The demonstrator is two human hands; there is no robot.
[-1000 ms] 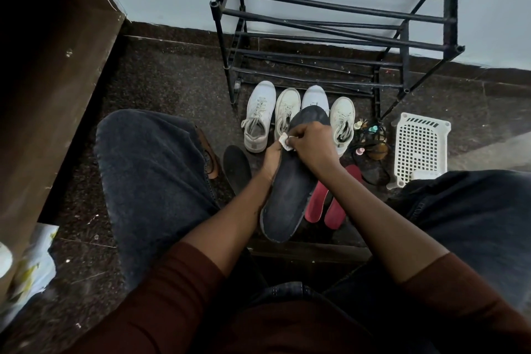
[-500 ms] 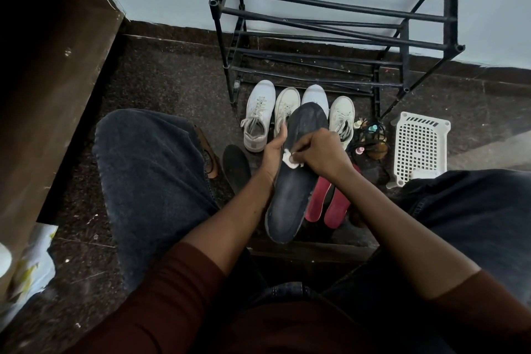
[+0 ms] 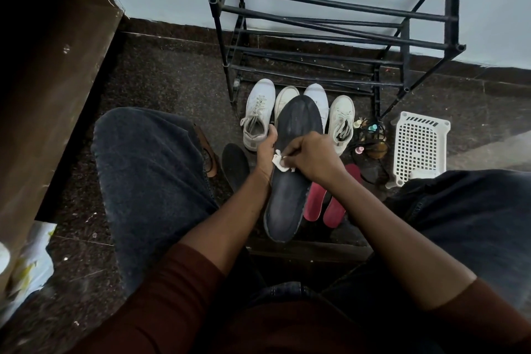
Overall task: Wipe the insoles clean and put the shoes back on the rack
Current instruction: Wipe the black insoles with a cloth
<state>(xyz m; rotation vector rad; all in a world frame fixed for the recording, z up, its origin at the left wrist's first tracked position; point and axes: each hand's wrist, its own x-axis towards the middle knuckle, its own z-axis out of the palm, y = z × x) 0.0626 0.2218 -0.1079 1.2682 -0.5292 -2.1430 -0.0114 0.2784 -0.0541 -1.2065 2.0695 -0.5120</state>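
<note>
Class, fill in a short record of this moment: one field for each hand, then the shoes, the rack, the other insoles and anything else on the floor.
Left: the left hand holds the dark insole by its left edge
Right: the right hand pinches a white wipe against that insole
Shoes: four white shoes on the floor before the rack
Rack: black rack by the wall, no shoes on its visible bars
Other insoles: two red insoles and a black insole on the floor
Also: white basket right of the rack
</note>
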